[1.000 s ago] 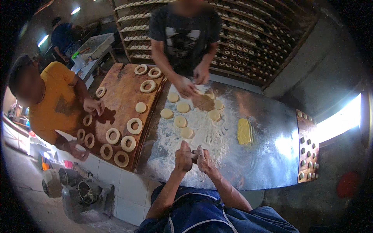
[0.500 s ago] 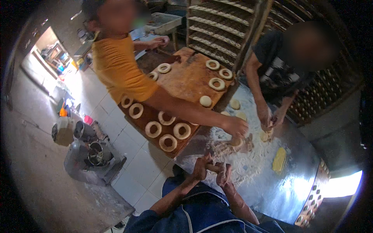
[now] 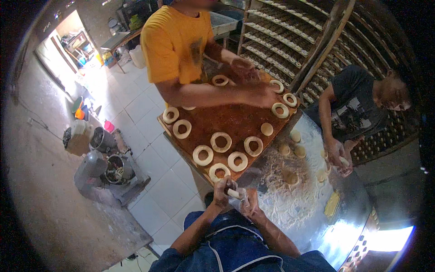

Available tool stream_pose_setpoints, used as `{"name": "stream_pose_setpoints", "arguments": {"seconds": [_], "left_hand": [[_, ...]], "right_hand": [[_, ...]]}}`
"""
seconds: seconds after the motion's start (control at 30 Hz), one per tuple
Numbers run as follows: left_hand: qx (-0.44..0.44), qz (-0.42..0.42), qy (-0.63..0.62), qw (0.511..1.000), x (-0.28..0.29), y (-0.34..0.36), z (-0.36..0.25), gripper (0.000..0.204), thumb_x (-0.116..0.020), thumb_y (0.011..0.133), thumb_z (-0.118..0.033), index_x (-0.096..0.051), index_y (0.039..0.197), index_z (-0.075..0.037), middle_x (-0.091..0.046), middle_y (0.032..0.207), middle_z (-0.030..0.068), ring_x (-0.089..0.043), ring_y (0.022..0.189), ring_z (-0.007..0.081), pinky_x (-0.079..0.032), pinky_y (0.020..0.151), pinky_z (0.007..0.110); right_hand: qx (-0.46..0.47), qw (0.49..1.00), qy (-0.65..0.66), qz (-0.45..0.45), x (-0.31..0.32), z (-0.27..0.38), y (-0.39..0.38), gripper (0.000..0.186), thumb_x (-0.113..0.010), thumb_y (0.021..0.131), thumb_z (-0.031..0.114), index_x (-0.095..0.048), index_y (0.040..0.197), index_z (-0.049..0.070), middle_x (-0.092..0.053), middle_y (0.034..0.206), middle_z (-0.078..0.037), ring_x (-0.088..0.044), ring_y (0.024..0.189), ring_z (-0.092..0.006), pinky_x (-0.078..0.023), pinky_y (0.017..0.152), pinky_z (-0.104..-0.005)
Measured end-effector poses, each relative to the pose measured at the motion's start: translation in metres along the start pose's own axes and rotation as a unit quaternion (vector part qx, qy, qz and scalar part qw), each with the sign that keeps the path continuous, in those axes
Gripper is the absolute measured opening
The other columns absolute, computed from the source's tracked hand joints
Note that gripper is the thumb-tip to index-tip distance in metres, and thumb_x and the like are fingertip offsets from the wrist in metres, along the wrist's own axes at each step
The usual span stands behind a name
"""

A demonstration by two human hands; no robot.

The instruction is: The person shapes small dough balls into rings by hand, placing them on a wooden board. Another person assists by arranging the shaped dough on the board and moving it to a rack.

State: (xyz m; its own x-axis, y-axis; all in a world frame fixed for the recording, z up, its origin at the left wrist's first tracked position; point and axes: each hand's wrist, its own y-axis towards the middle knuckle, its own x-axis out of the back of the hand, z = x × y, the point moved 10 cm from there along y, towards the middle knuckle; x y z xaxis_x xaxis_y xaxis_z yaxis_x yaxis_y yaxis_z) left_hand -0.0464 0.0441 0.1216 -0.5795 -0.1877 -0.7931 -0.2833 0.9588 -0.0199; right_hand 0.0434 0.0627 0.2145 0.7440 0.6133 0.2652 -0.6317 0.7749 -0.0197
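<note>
The left hand (image 3: 221, 194) has its fingers curled around one end of a pale dough piece (image 3: 234, 193), and the right hand (image 3: 250, 202) closes its fingers on the other end, though blur hides their exact placing. The dough piece sits between the two hands, in front of the blue apron (image 3: 238, 245), near the closest corner of a brown board (image 3: 217, 120). Pale dough rings (image 3: 194, 156) lie spread over that board, one just beyond the left hand, with a solid dough disc (image 3: 267, 129) near its right edge. To the right, flour coats part of a metal table (image 3: 294, 213), where several flat rounds (image 3: 295, 136) and a yellow slab (image 3: 332, 204) lie. A co-worker in a yellow shirt (image 3: 170, 47) reaches across the board; a co-worker in a dark shirt (image 3: 351, 97) handles another pale lump (image 3: 344, 162) over the table.
</note>
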Motion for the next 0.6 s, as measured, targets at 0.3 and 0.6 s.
{"name": "stream_pose_setpoints", "arguments": {"seconds": [0.3,0.6], "left_hand": [[0.024,-0.034,0.325,0.945,-0.035,0.140,-0.097,0.042,-0.037,0.102,-0.042,-0.050,0.082,-0.008,-0.046,0.067,-0.0006,-0.045,0.059,0.0088,-0.040,0.053,0.031],[-0.159,-0.110,0.762,0.618,0.002,0.152,-0.177,0.018,-0.056,0.090,-0.018,-0.058,0.088,0.000,-0.058,0.084,0.0183,-0.058,0.085,0.0380,-0.047,0.075,0.046]], "right_hand": [[-0.035,0.997,-0.072,0.005,0.062,0.068,0.130,0.048,-0.071,0.080,0.036,-0.062,0.108,-0.003,-0.066,0.100,-0.014,-0.062,0.089,-0.0212,-0.050,0.081,-0.0394],[0.013,0.952,-0.290,-0.093,0.069,0.022,0.195,0.045,-0.057,0.085,0.013,-0.050,0.127,-0.003,-0.059,0.117,-0.023,-0.055,0.108,-0.0422,-0.044,0.094,-0.0484]]}}
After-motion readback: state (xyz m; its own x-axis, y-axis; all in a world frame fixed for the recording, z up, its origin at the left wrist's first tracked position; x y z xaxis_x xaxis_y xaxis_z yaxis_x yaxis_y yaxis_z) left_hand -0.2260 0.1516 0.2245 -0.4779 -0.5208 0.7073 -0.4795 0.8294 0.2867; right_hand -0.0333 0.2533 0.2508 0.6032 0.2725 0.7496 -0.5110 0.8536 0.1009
